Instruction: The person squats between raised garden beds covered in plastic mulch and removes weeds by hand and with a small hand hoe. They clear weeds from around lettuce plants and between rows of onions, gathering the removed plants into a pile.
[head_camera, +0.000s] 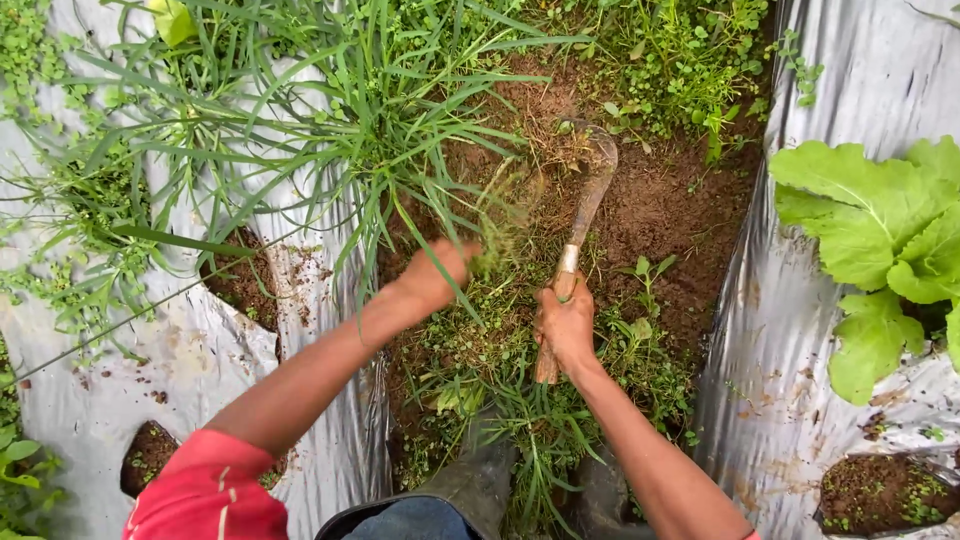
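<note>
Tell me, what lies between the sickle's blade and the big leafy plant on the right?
In the head view, bare brown soil and the silver plastic sheet lie between the sickle and the leafy plant.

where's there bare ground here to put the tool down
Bare soil lies right of the sickle blade, bordered by the right plastic sheet and weeds above. The left plastic sheet is partly bare. The grass clump and weeds around both hands are crowded.

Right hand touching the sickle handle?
Touching. Head view: the right hand is wrapped around the sickle by its wooden handle, no gap visible.
</note>
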